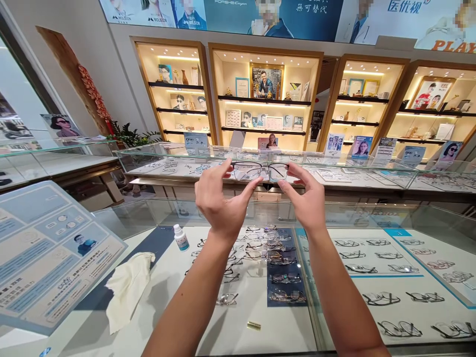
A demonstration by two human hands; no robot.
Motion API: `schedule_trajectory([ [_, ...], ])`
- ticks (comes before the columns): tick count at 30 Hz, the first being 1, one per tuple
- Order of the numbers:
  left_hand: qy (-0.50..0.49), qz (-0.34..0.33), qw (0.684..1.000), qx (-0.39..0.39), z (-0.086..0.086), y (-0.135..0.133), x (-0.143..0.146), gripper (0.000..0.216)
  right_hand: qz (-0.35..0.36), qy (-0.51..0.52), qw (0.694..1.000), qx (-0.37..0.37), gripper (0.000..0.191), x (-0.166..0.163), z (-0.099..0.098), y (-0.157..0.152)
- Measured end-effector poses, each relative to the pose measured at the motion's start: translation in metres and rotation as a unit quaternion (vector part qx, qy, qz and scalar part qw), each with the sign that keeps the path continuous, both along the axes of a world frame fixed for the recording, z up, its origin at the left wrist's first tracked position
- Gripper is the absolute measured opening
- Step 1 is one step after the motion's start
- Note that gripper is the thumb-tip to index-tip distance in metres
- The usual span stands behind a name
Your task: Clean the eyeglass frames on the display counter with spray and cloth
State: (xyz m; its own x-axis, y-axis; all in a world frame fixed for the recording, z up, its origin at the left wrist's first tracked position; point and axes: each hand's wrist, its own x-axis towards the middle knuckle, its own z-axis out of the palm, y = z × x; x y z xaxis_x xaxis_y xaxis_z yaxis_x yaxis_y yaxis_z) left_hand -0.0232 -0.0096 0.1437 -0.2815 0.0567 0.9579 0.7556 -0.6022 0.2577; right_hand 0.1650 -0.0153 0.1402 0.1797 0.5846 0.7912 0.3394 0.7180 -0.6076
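Note:
A pair of eyeglasses (247, 171) with a dark upper rim and clear lenses is raised above the glass counter, its temples folded behind the lenses. My left hand (219, 201) pinches the left end of the frame between thumb and fingers. At the other end, my right hand (308, 198) grips the frame the same way. Below my hands, several folded eyeglasses (256, 253) lie in rows in the display. A cream cloth (128, 287) lies crumpled left of my left forearm, with a small white bottle (181, 238) behind it.
A blue-and-white printed board (52, 253) stands tilted at the left. The right display section (375, 282) holds more eyeglasses. A small gold-coloured piece (254, 325) lies near the front. Beyond is another glass counter (167, 166), with lit shelves (264, 102) along the wall.

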Motion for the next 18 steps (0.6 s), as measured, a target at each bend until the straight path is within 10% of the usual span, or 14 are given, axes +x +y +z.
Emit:
schedule_trajectory([
  [11, 0.001, 0.002, 1.0, 0.006, 0.002, -0.004, 0.001, 0.064, 0.103, 0.037, 0.992, -0.063, 0.049, 0.001, -0.006, 0.015],
  [18, 0.04, -0.016, 0.995, -0.089, 0.003, 0.006, -0.005, 0.053, -0.058, -0.027, 0.997, 0.053, 0.042, -0.002, 0.002, -0.004],
])
